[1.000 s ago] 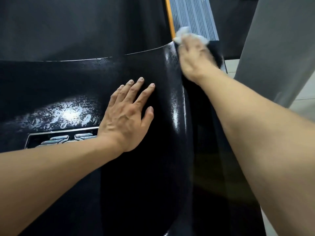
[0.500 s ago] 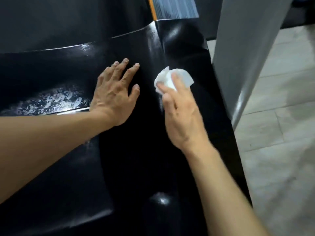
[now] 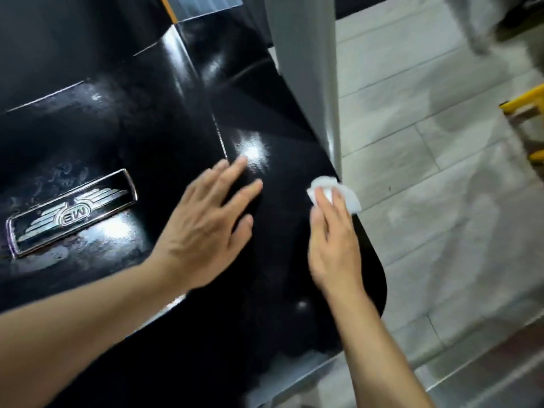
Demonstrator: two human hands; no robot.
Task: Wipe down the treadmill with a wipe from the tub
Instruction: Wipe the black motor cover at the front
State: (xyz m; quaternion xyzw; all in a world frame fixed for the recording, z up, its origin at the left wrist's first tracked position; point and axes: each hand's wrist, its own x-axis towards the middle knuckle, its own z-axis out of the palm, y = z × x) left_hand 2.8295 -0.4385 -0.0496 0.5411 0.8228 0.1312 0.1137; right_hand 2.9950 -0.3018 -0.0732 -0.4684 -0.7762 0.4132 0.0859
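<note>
From the head camera, the glossy black cover (image 3: 164,119) of the treadmill filled the left and middle of the view, its surface streaked with drying smears and bright spots of reflected light. A chrome-edged winged badge (image 3: 72,212) sat on the cover, well left of both hands. Right of the cover lay a pale grey tiled floor (image 3: 426,172), and a grey upright post (image 3: 306,69) rose from the cover's right edge — it hid the part of the floor behind it. Far right of the cover, a yellow frame (image 3: 527,104) showed at the picture's border, blurred. At the top, beyond the cover, a thin orange strip (image 3: 168,7) ran beside a ribbed grey surface.

The left hand (image 3: 206,228) lay flat on the cover, just right of the badge, fingers straight and spread, holding nothing. The right hand (image 3: 334,240) was near the cover's right edge, its fingers pressing a crumpled white wipe (image 3: 335,191) against the black surface just below the foot of the post — the wipe bunched out past the fingertips. Both bare forearms crossed the lower part of the cover and hid it there.
</note>
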